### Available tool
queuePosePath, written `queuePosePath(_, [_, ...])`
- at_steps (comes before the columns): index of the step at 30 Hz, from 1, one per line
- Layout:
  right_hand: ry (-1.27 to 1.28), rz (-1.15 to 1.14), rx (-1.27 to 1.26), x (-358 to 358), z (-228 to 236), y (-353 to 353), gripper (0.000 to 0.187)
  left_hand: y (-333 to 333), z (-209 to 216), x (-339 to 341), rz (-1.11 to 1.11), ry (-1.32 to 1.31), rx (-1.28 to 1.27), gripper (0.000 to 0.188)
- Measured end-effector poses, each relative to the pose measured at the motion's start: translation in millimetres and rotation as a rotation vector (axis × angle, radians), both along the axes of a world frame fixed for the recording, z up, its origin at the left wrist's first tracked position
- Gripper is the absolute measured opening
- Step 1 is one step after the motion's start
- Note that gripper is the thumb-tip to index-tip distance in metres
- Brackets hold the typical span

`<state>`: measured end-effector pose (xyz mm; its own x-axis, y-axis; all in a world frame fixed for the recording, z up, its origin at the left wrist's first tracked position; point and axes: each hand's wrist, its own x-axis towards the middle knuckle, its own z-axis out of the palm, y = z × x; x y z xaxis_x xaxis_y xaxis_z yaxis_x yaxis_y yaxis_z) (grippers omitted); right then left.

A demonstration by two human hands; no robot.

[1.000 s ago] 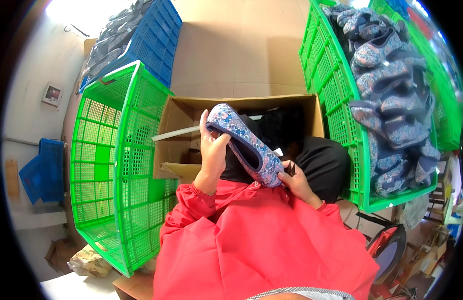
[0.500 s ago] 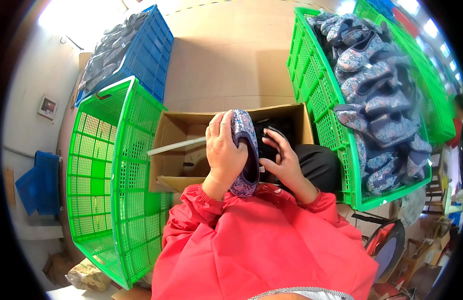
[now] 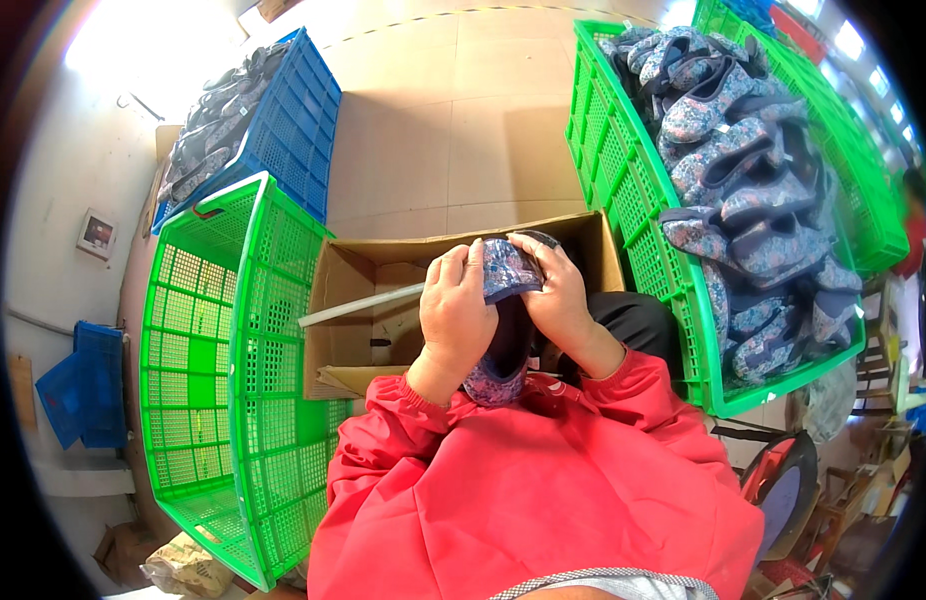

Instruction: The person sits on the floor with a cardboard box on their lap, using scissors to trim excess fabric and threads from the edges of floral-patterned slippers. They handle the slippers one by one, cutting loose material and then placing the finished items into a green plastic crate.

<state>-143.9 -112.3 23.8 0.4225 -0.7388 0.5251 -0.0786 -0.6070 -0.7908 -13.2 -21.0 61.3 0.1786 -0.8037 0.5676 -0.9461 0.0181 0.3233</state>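
A dark-blue floral slip-on shoe (image 3: 510,266) is held up in front of my red smock, its toe pointing away and its dark opening facing me. My left hand (image 3: 453,318) grips its left side, with the fingers curled over the toe end. On the other side, my right hand (image 3: 563,305) is closed round the toe and upper. The heel reaches down to the smock. Below lies an open cardboard box (image 3: 351,352), with a pale stick (image 3: 363,304) slanting across its left part. My hands hide much of the box's inside.
To the right stands a green crate (image 3: 638,235) heaped with similar floral shoes (image 3: 753,215). On the left are a green mesh crate (image 3: 238,370) and, beyond it, a blue crate (image 3: 298,130) of grey shoes (image 3: 218,125). Tan floor (image 3: 413,130) lies ahead.
My right hand has come in from beside the shoe and closed on its toe end. The shoe has tilted, with its toe now broader in view. My left hand keeps its hold.
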Motion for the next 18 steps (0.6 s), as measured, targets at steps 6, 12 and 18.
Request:
queuePosePath(6, [0.227,0.095,-0.070,-24,6,-7,0.040,-7,-20,9,-0.148,-0.080,-0.021,0.054])
queuePosePath(12, [0.320,0.371,-0.019,-46,8,-12,0.026,10,-15,17,-0.374,-0.080,0.086,0.042])
queuePosePath(18, [0.220,0.980,0.771,-53,1,-14,0.016,43,-6,21,-0.412,0.874,0.713,0.017])
